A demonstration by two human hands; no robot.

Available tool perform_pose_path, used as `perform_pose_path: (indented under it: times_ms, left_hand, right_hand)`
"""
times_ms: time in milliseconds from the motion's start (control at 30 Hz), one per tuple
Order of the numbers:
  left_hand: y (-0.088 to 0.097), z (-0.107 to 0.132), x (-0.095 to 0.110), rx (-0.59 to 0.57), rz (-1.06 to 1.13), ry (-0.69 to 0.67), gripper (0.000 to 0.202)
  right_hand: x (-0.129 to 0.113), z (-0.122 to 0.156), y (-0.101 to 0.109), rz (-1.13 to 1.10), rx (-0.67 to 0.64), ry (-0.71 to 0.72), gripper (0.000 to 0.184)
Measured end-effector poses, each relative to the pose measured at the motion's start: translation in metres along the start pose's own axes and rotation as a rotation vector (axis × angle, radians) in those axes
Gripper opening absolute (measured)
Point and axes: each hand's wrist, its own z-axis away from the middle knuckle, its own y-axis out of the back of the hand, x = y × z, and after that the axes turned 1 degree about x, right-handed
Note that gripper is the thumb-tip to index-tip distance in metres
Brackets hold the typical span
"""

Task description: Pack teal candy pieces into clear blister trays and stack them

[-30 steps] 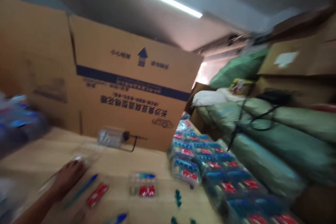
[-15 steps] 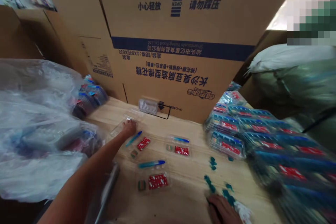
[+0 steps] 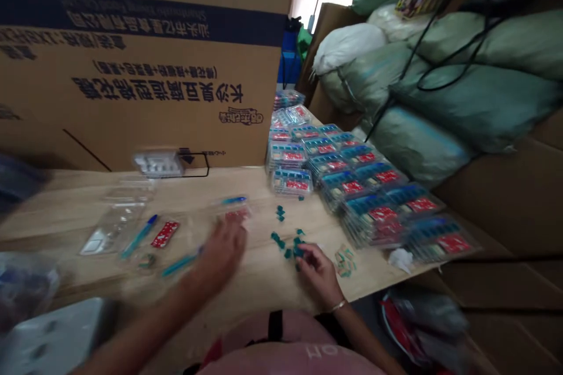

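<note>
My left hand (image 3: 226, 246), smeared by motion, is over the near side of a clear plastic tray holding a blue pen (image 3: 234, 200) and a red white-spotted piece (image 3: 236, 214). Whether it grips anything is unclear. My right hand (image 3: 321, 275) pinches at a small teal piece (image 3: 298, 249) among several loose teal pieces (image 3: 278, 240). To the left, another clear tray holds a blue pen (image 3: 139, 237), a red spotted piece (image 3: 165, 234) and a small green-and-tan piece (image 3: 147, 261). A third blue pen (image 3: 180, 265) lies partly behind my left forearm.
Stacks of filled clear packs (image 3: 352, 184) line the table's right side. A large cardboard box (image 3: 145, 76) stands at the back. Empty clear trays (image 3: 112, 225) lie left. Small tan-and-green pieces (image 3: 345, 261) and crumpled white material (image 3: 401, 259) lie near the right edge.
The view has swung right. My left hand has left the clear empty tray and moved right to a filled tray. My right hand is now among the teal pieces, fingertips together.
</note>
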Motion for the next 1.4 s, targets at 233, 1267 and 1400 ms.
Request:
perform_pose_path:
  times_ms: [233, 1267, 1400]
  left_hand:
    - [-0.061, -0.003, 0.102, -0.430, 0.436, 0.003, 0.021]
    - [-0.047, 0.018, 0.106, -0.181, 1.557, 0.966, 0.017]
    - [-0.048, 0.015, 0.106, -0.194, 1.494, 0.922, 0.016]
  right_hand:
    - [0.009, -0.004, 0.029, -0.456, 0.085, -0.433, 0.035]
    - [-0.023, 0.022, -0.021, -0.193, -0.372, -0.207, 0.012]
    - [-0.024, 0.020, -0.023, -0.206, -0.358, -0.237, 0.011]
